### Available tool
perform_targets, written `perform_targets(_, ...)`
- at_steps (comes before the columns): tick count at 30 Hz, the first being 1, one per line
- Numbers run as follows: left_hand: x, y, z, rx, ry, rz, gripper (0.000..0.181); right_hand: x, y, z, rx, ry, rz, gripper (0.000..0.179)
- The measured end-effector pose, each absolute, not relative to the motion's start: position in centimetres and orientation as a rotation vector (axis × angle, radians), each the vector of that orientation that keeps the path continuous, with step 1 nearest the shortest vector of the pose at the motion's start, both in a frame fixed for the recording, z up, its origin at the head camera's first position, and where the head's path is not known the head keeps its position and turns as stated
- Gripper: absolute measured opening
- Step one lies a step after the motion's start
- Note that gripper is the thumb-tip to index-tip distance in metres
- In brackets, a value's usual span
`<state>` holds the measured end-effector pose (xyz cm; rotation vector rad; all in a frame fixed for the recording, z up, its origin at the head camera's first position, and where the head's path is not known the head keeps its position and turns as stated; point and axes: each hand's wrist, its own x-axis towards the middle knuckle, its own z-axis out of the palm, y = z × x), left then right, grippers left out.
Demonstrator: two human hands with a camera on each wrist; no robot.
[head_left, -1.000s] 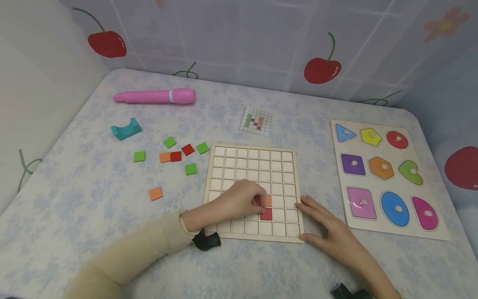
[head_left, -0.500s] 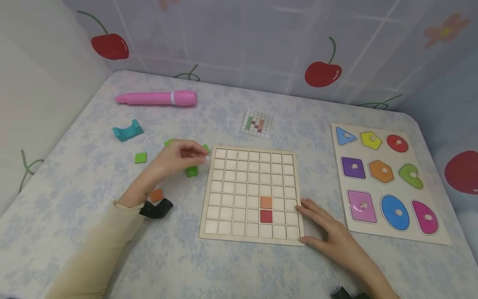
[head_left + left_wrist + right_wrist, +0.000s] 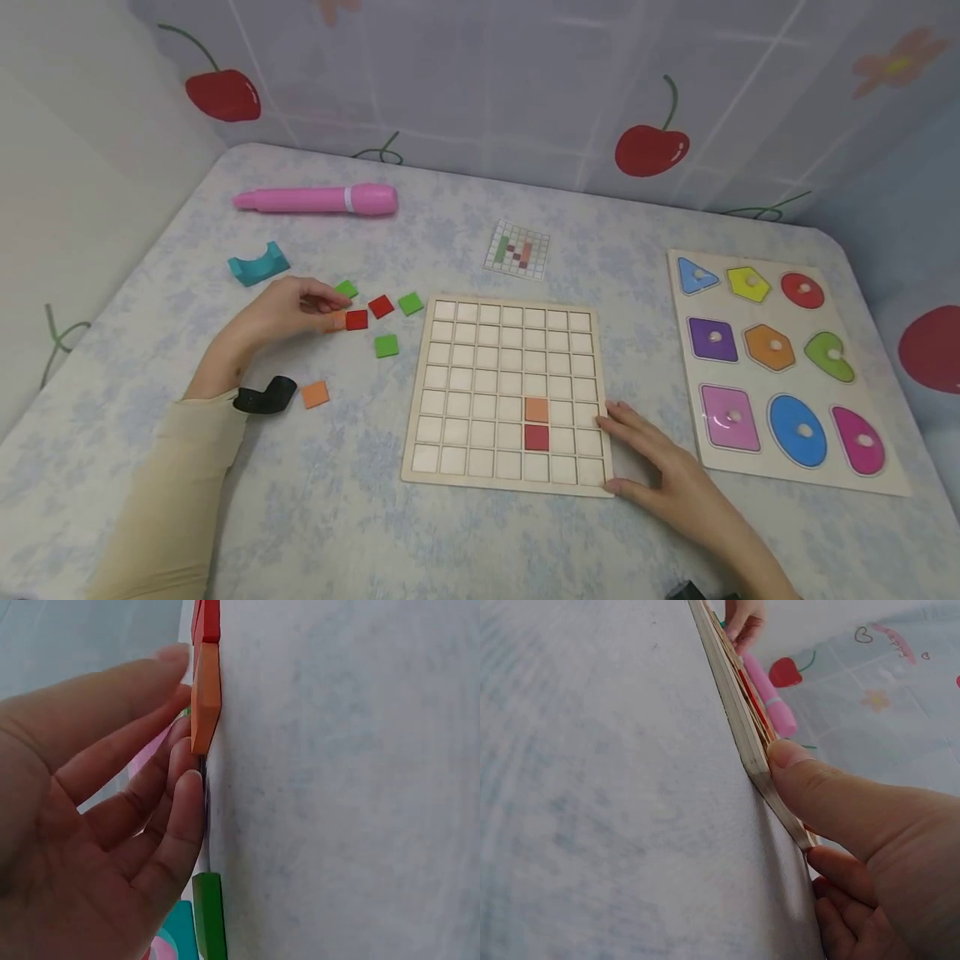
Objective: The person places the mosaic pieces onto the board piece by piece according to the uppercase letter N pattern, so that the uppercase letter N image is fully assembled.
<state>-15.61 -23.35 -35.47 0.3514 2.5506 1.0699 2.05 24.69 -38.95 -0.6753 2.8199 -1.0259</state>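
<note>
In the head view my left hand (image 3: 281, 315) is over the loose tiles, its thumb and fingertips right at an orange tile (image 3: 207, 697) that lies flat beside a red tile (image 3: 357, 320). The left wrist view shows the thumb and bent fingers apart, close over the tile's top. My right hand (image 3: 660, 467) rests against the right edge of a wooden grid board (image 3: 507, 487), thumb at the near corner, fingers further up the side. On the board, an orange tile (image 3: 536, 409) sits in a cell directly above a red tile (image 3: 536, 437).
Several green tiles (image 3: 387, 346), another red tile (image 3: 381, 306) and an orange tile (image 3: 315, 394) lie left of the board. Behind it is a pattern card (image 3: 517, 249). A pink pen-shaped toy (image 3: 315, 199) and teal arch (image 3: 258, 263) stand back left; a knobbed shape puzzle (image 3: 795, 383) lies right.
My left hand has left the red tile in the grid and moved left to the loose orange tile. My right hand stays at the board's edge.
</note>
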Motion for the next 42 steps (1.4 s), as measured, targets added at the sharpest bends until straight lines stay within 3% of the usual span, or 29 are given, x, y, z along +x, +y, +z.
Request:
perform_targets(19,-15.0,-23.2,-34.4,0.435,2.710,1.034,0.009,2.1,24.7,-38.9,-0.638,2.807,-1.008,0.070)
perform_targets(25,-14.0,-18.0,-31.6,0.389,2.557,1.360,0.017,2.1,24.8,-39.0,-0.653,2.804,-1.023,0.070)
perform_targets(29,-14.2,-12.7,-31.0,0.517,2.367,1.427,0.015,1.9,24.8,-39.0,-0.676,2.805,-1.039,0.070)
perform_targets(36,-14.4,-4.3,-33.9,0.780,2.193,1.261,0.006,1.9,24.8,-39.1,-0.668,2.792,-1.048,0.070)
perform_targets(42,-13.7,-1.8,-35.5,0.825,2.181,1.179,0.004,2.0,24.9,-39.0,-0.655,2.784,-1.049,0.070)
